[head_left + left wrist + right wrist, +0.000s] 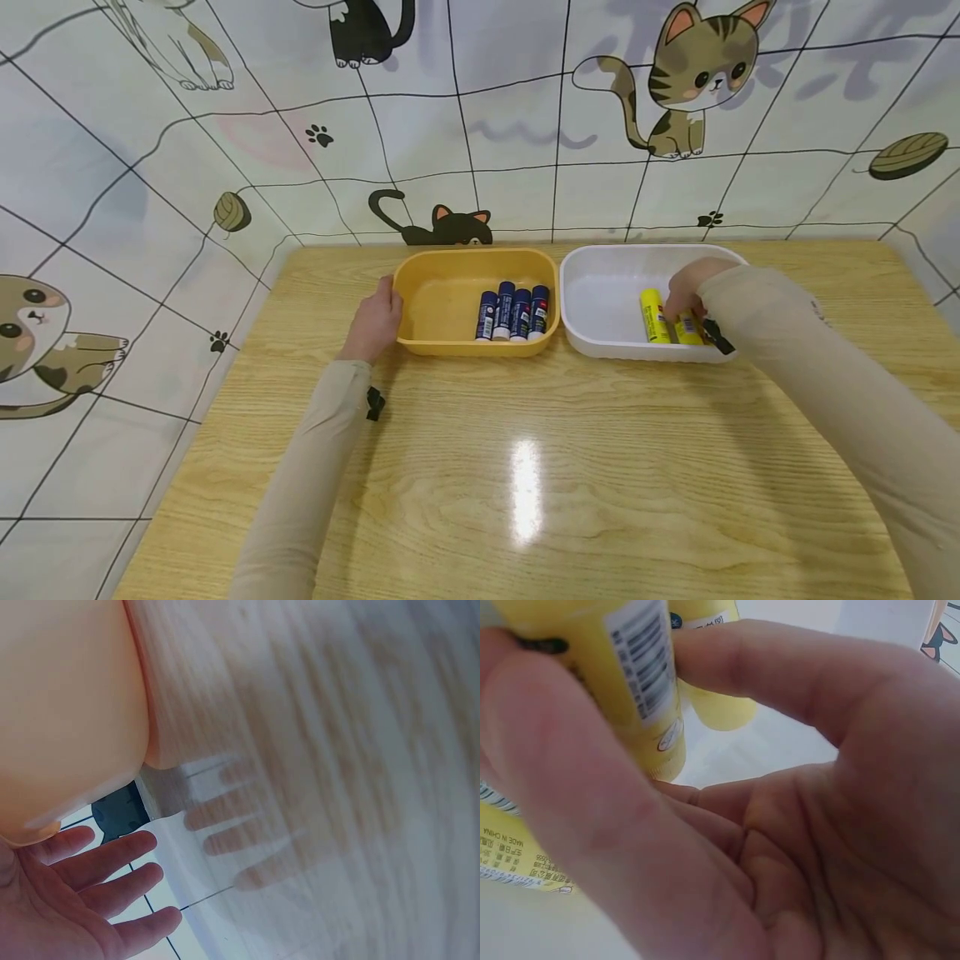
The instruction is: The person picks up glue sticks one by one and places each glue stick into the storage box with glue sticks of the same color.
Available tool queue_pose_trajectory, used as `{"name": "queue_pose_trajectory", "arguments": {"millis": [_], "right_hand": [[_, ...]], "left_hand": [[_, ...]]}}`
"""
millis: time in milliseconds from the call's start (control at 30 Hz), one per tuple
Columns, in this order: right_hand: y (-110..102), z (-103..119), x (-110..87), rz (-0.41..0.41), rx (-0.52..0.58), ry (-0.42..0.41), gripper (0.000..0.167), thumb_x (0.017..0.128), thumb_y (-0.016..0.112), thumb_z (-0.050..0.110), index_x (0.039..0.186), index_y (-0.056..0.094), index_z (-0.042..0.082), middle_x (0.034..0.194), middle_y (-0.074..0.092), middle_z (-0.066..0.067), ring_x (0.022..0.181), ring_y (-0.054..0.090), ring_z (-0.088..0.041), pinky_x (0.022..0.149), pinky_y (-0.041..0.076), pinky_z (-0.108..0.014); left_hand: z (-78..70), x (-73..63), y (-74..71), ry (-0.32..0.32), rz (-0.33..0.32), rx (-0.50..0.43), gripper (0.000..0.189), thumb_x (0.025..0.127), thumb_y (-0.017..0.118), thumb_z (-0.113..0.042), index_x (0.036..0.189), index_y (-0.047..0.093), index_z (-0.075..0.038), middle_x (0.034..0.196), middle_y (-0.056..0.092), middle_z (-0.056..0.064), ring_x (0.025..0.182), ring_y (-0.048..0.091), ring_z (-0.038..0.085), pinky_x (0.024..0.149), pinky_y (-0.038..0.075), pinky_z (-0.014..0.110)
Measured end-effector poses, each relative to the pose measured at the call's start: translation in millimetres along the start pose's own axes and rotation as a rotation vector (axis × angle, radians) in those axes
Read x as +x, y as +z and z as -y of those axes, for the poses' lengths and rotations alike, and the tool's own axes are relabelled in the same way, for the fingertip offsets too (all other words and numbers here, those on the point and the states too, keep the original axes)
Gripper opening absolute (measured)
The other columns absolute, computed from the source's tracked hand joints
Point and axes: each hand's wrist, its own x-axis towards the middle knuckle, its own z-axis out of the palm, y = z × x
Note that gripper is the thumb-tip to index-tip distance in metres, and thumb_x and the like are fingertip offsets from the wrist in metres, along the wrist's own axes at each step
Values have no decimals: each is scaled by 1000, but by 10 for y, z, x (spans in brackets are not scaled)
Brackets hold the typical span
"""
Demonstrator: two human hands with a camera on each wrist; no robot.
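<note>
My left hand (pixel 375 323) is at the left end of a yellow tray (pixel 442 348), its fingers extended in the left wrist view beside the tray's wall (pixel 71 697). Several dark blue glue sticks (pixel 503 311) with white ends lie side by side in that tray's right half. Over in the white tray (pixel 600 343), my right hand (pixel 693 287) pinches a yellow glue stick (pixel 641 682) between thumb and fingers. Another yellow glue stick (pixel 720 705) shows behind it, and one more yellow tube (pixel 510 847) lies at lower left. My hand partly hides them in the head view.
Both trays stand side by side near the back of a wood-grain table (pixel 450 467). A white tiled wall with cat drawings (pixel 517 133) rises behind the table and along the left.
</note>
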Motion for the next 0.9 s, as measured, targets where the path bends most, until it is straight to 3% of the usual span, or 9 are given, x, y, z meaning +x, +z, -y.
{"name": "queue_pose_trajectory", "arguments": {"millis": [367,500,600,733,900], "right_hand": [[40,-2,55,-1,1,-29,33,89,58,25,98,55,-7,80,57,-12,74,56,-23,68,42,-28],[50,-16,65,24,84,-18,33,91,55,20,104,49,-10,83,59,-16,63,63,-17,62,49,-23],[54,-28,73,37,133,-6,32,92,54,16,107,45,-11,82,60,-16,57,63,-15,56,48,-19],[63,-54,58,5,84,-51,34,92,53,18,105,47,-13,76,63,-13,52,58,-12,50,40,-16],[83,-69,-31,-62,48,-108,39,93,55,21,105,47,-15,77,62,-16,55,61,-17,51,46,-18]], "left_hand": [[-1,-13,12,-18,5,2,46,105,26,-21,146,29,1,123,56,31,90,58,36,82,47,49],[-4,-18,21,-19,2,-5,46,105,26,-21,146,29,0,123,56,31,89,58,35,80,48,48],[-2,-23,26,-16,-2,-9,46,106,26,-21,146,29,0,122,57,30,88,59,35,79,48,47],[0,-26,31,-10,0,-16,45,106,26,-21,146,29,0,122,57,30,89,60,35,80,49,48],[-6,-31,29,-5,-1,-14,45,106,26,-20,146,29,1,122,57,30,89,59,35,79,49,47]]}}
